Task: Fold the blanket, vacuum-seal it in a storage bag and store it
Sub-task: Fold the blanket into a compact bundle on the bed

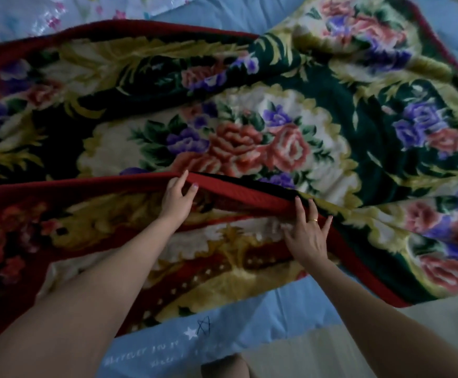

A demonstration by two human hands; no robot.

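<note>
A thick floral blanket (249, 126) with a dark green centre, pink and purple roses and a red border lies spread over the bed. Its near part is folded over and shows a red and gold underside (222, 274). My left hand (177, 196) pinches the raised red border at the fold's edge, thumb on one side and fingers on the other. To its right, my right hand (308, 236) rests on the same border with its fingers straight and spread; a ring sits on one finger. No storage bag is clearly visible.
A light blue bed sheet (195, 336) with white lettering and a star lies under the blanket and shows at the near edge. A shiny floral-printed cover (50, 20) lies at the far left. Part of my leg (225, 366) shows at the bottom.
</note>
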